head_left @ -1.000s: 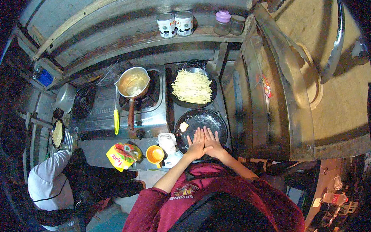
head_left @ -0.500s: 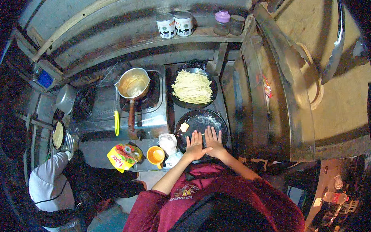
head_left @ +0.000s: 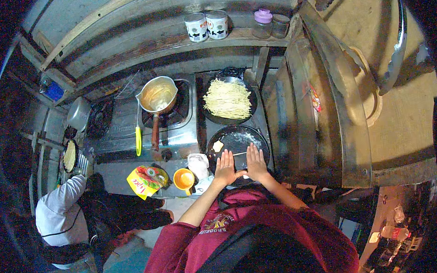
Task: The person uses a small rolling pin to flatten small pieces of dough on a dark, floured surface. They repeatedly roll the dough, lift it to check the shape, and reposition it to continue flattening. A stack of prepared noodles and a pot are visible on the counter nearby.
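Head view: I see the near black pan (head_left: pixel 238 141) on the right of the desk (head_left: pixel 115 175), just in front of me.
Pan contents: one pale lump (head_left: pixel 218 146) at its left edge and a thin stick (head_left: pixel 239 153) lying across; otherwise bare.
Hands: left hand (head_left: pixel 225 168) and right hand (head_left: pixel 256 163) are flat, fingers spread, thumbs touching, gripping nothing, held over the pan's near rim.
Progress: I judge cooking here barely begun.
Further off: far pan of noodles (head_left: pixel 228 98); saucepan (head_left: pixel 157 95) on the left burner.
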The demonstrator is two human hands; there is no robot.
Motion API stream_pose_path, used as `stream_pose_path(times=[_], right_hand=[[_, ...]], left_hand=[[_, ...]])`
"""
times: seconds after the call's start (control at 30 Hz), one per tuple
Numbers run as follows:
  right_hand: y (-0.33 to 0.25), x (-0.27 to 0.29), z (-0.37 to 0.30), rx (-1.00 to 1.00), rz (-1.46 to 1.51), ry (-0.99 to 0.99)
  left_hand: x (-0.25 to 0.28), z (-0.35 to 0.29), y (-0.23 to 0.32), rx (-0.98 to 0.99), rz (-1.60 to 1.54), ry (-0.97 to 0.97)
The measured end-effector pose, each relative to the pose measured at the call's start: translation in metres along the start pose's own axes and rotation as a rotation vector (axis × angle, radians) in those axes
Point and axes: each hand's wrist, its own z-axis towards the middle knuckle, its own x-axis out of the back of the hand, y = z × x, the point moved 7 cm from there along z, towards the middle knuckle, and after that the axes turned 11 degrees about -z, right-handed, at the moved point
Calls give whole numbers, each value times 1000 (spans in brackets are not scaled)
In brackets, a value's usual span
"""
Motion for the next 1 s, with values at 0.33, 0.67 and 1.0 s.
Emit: stream_pose_path(times=[0.33,0.67,1.0], right_hand=[[-18,-12,2,110,111,24],[-10,-2,23,29,87,47],[-3,4,-3,66,-58,-70]], left_hand=[[4,7,20,-58,-262,-83],[-2,18,3,-38,-106,-39],[-6,-7,0,27,-4,-8]])
